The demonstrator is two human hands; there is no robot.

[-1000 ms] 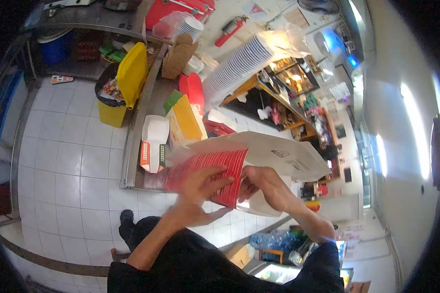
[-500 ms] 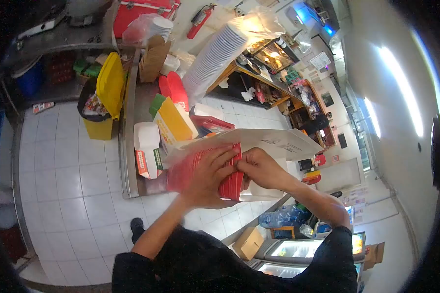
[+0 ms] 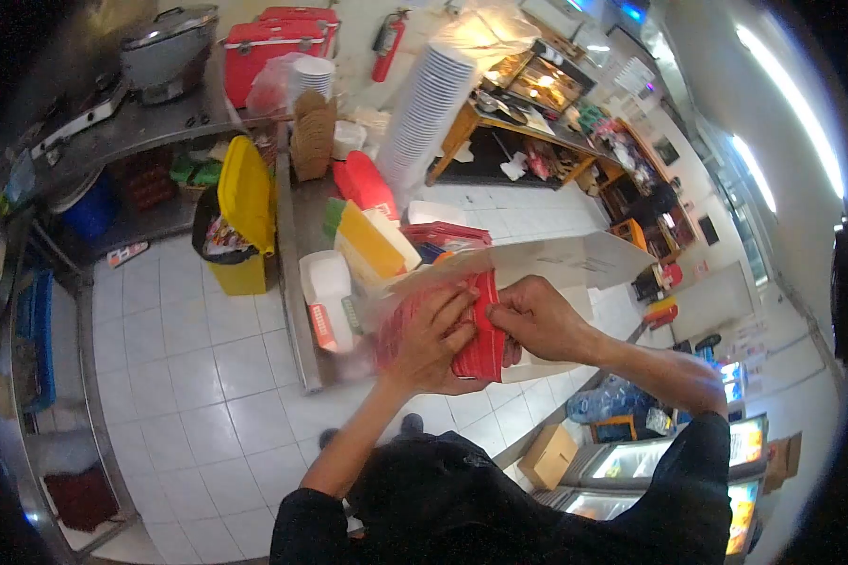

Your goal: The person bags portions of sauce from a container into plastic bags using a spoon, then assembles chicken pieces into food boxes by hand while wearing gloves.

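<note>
A red printed carton (image 3: 481, 353) stands upright between both hands, over the end of the metal counter. My left hand (image 3: 433, 339) lies against its near-left side, fingers bent over it. At its upper right edge, my right hand (image 3: 542, 320) pinches the red card between thumb and fingers. Behind the hands extends a large white cardboard sheet or box flap (image 3: 612, 259). Left of them on the counter are an open white box (image 3: 325, 276), a yellow and white carton (image 3: 372, 247) and a red carton (image 3: 366, 184).
A tall stack of white cups (image 3: 429, 104) rises behind the cartons. Left of the metal counter (image 3: 297, 330) stands a yellow bin (image 3: 245, 212) with its lid up. A cardboard box (image 3: 548, 457) and lit fridges (image 3: 631, 461) are at the lower right.
The camera view has turned, so the whole scene sits further right and more of the left shows. Both hands stay on the red carton, with only slight finger movement.
</note>
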